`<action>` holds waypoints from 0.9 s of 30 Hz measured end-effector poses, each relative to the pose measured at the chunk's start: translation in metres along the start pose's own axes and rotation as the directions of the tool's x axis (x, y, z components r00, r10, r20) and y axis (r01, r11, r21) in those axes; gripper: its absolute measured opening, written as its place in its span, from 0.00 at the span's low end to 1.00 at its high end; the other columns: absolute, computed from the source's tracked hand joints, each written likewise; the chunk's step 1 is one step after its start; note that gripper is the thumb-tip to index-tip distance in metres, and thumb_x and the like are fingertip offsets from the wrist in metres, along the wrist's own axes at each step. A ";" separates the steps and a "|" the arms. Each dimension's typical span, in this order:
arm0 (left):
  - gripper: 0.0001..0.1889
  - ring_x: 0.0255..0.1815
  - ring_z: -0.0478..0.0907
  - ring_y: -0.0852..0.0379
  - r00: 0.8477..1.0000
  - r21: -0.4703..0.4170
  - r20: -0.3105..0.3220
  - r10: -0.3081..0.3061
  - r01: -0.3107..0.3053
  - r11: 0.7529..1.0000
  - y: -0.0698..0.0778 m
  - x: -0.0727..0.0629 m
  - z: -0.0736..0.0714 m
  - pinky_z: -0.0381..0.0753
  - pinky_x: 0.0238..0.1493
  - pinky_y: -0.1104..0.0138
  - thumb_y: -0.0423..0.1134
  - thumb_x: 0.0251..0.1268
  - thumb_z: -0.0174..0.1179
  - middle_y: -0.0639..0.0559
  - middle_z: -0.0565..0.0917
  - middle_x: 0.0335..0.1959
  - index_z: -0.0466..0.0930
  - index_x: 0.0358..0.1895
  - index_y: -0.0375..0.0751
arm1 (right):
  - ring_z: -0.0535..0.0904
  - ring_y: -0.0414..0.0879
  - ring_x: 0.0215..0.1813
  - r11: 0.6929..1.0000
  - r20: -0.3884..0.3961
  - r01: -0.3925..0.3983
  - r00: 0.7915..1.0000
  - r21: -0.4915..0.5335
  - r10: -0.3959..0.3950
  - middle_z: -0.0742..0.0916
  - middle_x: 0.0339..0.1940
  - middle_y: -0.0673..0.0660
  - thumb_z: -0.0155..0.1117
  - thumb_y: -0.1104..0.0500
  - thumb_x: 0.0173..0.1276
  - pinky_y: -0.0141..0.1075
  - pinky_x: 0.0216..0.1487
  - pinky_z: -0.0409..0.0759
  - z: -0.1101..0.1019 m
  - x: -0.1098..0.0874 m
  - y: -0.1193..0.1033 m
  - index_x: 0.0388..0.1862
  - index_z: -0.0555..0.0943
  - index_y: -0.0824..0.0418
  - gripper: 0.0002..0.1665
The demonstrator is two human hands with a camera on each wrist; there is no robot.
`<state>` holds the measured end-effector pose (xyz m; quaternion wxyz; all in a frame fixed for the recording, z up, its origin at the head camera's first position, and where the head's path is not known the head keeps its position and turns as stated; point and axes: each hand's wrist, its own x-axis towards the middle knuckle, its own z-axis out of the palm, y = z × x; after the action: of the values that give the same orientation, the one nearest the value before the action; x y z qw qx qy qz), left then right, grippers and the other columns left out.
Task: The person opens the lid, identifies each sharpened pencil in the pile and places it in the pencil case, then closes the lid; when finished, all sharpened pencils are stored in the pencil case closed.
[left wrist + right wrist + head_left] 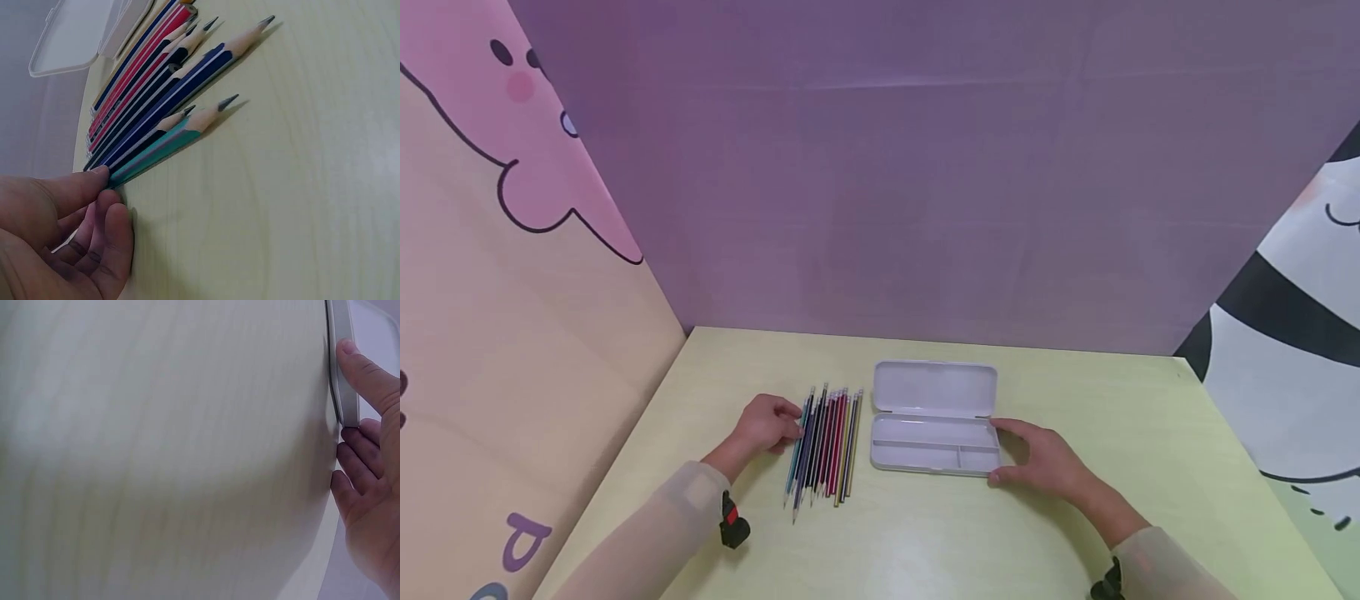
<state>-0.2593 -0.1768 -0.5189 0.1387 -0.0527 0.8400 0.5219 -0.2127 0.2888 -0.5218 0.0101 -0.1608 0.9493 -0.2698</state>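
Note:
A row of several pencils (827, 446) in teal, dark blue, black, red and yellow lies side by side on the table. At its left edge my left hand (766, 423) pinches the teal pencil (161, 150) near its rear end; the fingertips are partly hidden. To the right of the pencils, a white pencil case (917, 458) lies with its lid (935, 387) folded back, its tray divided into compartments that hold nothing. My right hand (1051, 460) grips the case's right end, thumb (359, 362) on the front side and a finger at the hinge side.
The pale wooden table (1075, 383) carries all of this. A purple backdrop (925, 183) rises behind it, with printed panels on the left (550, 333) and right (1285, 400). A black wrist camera (733, 529) is strapped to the left sleeve.

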 end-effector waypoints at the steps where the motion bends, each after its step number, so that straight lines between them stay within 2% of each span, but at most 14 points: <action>1: 0.16 0.25 0.80 0.54 1.000 0.002 0.002 0.002 -0.002 1.000 0.001 0.000 0.000 0.82 0.25 0.63 0.26 0.59 0.68 0.46 0.86 0.29 0.83 0.52 0.30 | 0.75 0.68 0.69 1.000 0.001 -0.002 1.000 -0.003 0.002 0.82 0.67 0.66 0.86 0.41 0.46 0.62 0.67 0.73 0.000 0.000 0.001 0.71 0.76 0.60 0.55; 8: 0.16 0.25 0.80 0.53 1.000 0.027 -0.012 -0.017 0.018 0.999 0.005 0.000 0.000 0.84 0.25 0.64 0.24 0.61 0.65 0.45 0.86 0.31 0.83 0.53 0.29 | 0.75 0.69 0.69 1.000 -0.001 0.005 1.000 0.007 -0.005 0.82 0.67 0.67 0.86 0.40 0.46 0.63 0.67 0.73 0.000 0.000 0.004 0.71 0.76 0.61 0.55; 11: 0.16 0.21 0.79 0.55 0.999 0.115 -0.039 0.021 -0.017 0.993 0.007 -0.001 0.002 0.83 0.23 0.65 0.26 0.61 0.66 0.46 0.86 0.29 0.84 0.53 0.29 | 0.75 0.69 0.69 1.000 -0.007 0.005 1.000 0.012 -0.005 0.82 0.66 0.67 0.86 0.40 0.45 0.63 0.67 0.73 0.000 -0.001 0.005 0.70 0.76 0.61 0.55; 15: 0.16 0.14 0.72 0.58 0.994 0.233 -0.067 0.091 -0.073 0.970 0.010 -0.003 0.006 0.78 0.20 0.67 0.28 0.59 0.66 0.49 0.84 0.24 0.84 0.51 0.29 | 0.75 0.68 0.69 1.000 -0.012 -0.005 1.000 0.013 0.005 0.83 0.66 0.66 0.87 0.40 0.45 0.62 0.67 0.73 0.000 -0.002 0.007 0.70 0.77 0.60 0.55; 18: 0.16 0.12 0.70 0.59 0.989 0.281 -0.083 0.120 -0.093 0.955 0.012 -0.004 0.006 0.75 0.20 0.67 0.28 0.58 0.66 0.48 0.85 0.25 0.85 0.51 0.29 | 0.75 0.68 0.69 1.000 -0.013 -0.006 1.000 0.022 0.006 0.83 0.66 0.66 0.87 0.40 0.45 0.62 0.67 0.73 0.000 -0.002 0.006 0.70 0.77 0.60 0.55; 20: 0.16 0.15 0.73 0.59 0.985 0.317 -0.101 0.139 -0.101 0.943 0.013 -0.004 0.006 0.76 0.21 0.67 0.29 0.57 0.66 0.46 0.88 0.30 0.86 0.50 0.30 | 0.75 0.68 0.69 1.000 -0.012 -0.005 1.000 0.027 0.006 0.82 0.66 0.66 0.86 0.40 0.45 0.63 0.67 0.73 0.000 -0.001 0.005 0.70 0.77 0.60 0.55; 23: 0.14 0.21 0.77 0.58 0.983 0.332 -0.124 0.134 -0.087 0.939 0.012 -0.004 0.003 0.78 0.24 0.66 0.31 0.58 0.67 0.43 0.90 0.37 0.88 0.48 0.31 | 0.75 0.69 0.69 0.999 -0.010 -0.004 1.000 0.032 0.005 0.82 0.66 0.67 0.86 0.40 0.45 0.63 0.67 0.73 0.001 -0.001 0.005 0.70 0.77 0.60 0.55; 27: 0.12 0.25 0.80 0.57 0.985 0.299 -0.132 0.111 -0.068 0.952 0.008 -0.003 -0.002 0.81 0.25 0.66 0.32 0.60 0.68 0.43 0.90 0.39 0.90 0.46 0.33 | 0.76 0.68 0.69 1.000 -0.008 0.004 1.000 0.028 -0.004 0.83 0.65 0.67 0.86 0.41 0.45 0.62 0.66 0.74 0.001 -0.001 0.003 0.70 0.77 0.61 0.54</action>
<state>-0.2585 -0.1753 -0.5107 0.0589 -0.0317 0.9175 0.3921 -0.2126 0.2913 -0.5245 0.0079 -0.1614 0.9452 -0.2838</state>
